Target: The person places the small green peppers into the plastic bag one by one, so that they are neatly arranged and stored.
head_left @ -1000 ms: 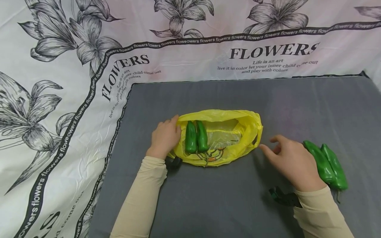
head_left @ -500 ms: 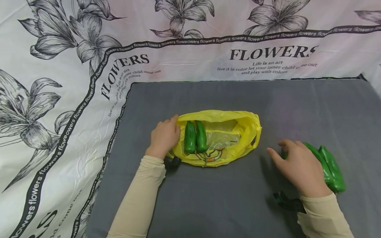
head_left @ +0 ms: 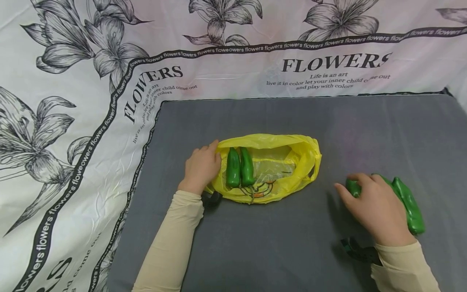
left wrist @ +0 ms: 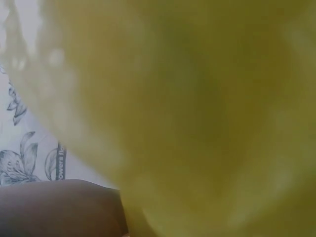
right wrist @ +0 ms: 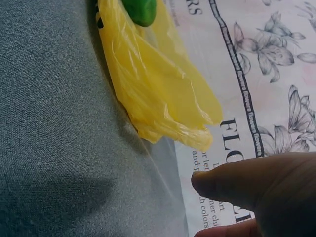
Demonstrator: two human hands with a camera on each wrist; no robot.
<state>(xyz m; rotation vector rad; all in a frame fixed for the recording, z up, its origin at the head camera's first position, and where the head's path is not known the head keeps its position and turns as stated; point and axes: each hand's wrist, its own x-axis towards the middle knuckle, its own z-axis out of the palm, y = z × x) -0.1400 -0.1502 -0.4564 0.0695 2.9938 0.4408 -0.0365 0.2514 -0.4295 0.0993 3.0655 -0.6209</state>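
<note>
Two green peppers (head_left: 233,168) in the yellow bag (head_left: 270,141), more out by the right hand (head_left: 377,207)!
Right hand's nearer, thumb and forefinger spread, touch unclear; the outermost pepper (head_left: 411,207) sits just beyond it, well right of the bag, slanting from far left to near right. Left hand (head_left: 202,168) grips the bag's left edge. Cloth (head_left: 233,83) reads "FLOWERS", "Life is an art"; no brand readable.

Plain cream sleeves (head_left: 166,249) crease near the ends. Left hand (head_left: 200,168) and right hand (head_left: 381,209) are bare. A black mount (head_left: 361,252) juts beside the right sleeve, another beside the left.
</note>
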